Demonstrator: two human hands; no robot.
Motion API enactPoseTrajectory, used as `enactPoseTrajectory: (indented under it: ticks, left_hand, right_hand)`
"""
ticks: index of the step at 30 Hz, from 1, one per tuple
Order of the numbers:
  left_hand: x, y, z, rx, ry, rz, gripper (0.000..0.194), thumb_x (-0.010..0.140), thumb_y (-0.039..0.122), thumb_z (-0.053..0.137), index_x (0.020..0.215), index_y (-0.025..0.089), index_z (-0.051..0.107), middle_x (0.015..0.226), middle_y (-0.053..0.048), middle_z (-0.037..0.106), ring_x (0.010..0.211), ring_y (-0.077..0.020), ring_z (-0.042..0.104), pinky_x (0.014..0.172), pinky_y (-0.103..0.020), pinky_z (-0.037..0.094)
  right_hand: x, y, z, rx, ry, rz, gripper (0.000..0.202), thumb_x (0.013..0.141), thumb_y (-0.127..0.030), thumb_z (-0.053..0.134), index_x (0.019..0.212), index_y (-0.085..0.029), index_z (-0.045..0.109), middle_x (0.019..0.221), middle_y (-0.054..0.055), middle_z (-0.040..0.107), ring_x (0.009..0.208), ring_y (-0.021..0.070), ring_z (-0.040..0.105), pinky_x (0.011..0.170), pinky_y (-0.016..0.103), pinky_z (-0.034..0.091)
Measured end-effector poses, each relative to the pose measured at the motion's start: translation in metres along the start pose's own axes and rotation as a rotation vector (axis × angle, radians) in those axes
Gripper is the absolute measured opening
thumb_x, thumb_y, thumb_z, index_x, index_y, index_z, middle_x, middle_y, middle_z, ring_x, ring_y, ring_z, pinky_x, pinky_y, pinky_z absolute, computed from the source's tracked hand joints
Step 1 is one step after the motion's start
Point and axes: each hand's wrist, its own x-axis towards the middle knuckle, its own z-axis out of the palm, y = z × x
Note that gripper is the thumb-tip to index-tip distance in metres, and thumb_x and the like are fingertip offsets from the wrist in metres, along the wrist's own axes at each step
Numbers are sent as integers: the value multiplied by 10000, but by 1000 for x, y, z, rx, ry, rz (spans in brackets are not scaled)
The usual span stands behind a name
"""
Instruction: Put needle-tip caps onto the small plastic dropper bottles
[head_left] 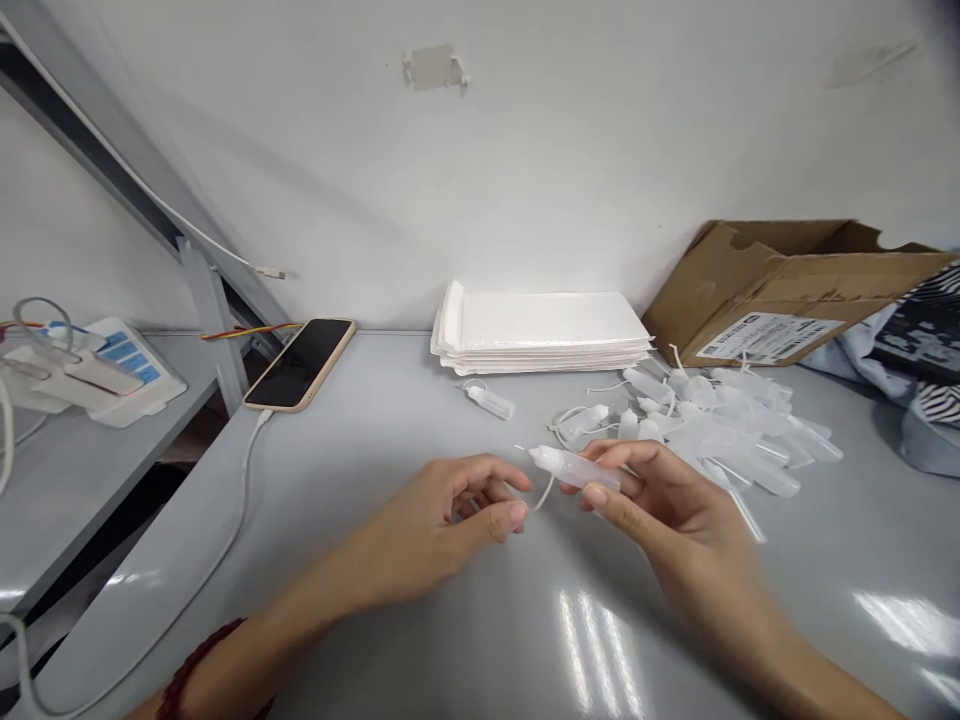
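Note:
A translucent squeeze bottle (574, 468) with a thin needle tip lies between the thumb and fingers of my right hand (675, 505). Its tip points left, and a thin white strap hangs down from its neck. Close to that tip is my left hand (457, 520), fingers curled with a gap between thumb and forefinger and nothing in them. Behind my right hand spreads a pile of similar squeeze bottles (750, 410), several with white straps. One single small bottle (491, 402) rests apart from the pile, beyond my hands.
White padded envelopes (540, 325) are stacked against the wall. At the back right a cardboard box (757, 290) stands tilted beside some clothing (915, 350). A phone (304, 362) on a white cable (244, 490) lies at the left, near a power strip (97, 370).

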Motion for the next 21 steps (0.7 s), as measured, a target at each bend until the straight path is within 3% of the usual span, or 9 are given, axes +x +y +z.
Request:
enactPoseTrajectory:
  ticks: [4,15,21]
  left_hand:
    - [0,4,0,-1,-26,-47,197,875,331,503,949,189,619,748,24,633,658,-105,573,669,-236,459]
    - [3,1,-2,-65,147,15,213,869,366,533,840,189,648,712,20,639,649,-112,592,649,-228,463]
    - [2,2,-2,38,326,65,209,882,347,519,864,205,671,720,21,652,644,-107,571,595,-203,448]
  right_hand:
    - [4,2,-3,158,19,165,166,763,-306,705,768,-223,562,948,-10,605,813,118,641,684,202,494]
    - [5,2,-5,166,90,142,219,749,-305,720,713,-218,523,951,-34,589,828,109,643,685,187,476]
    - [4,2,-4,67,39,136,198,759,-335,708,937,-280,640,818,-19,674,760,117,644,694,211,495]
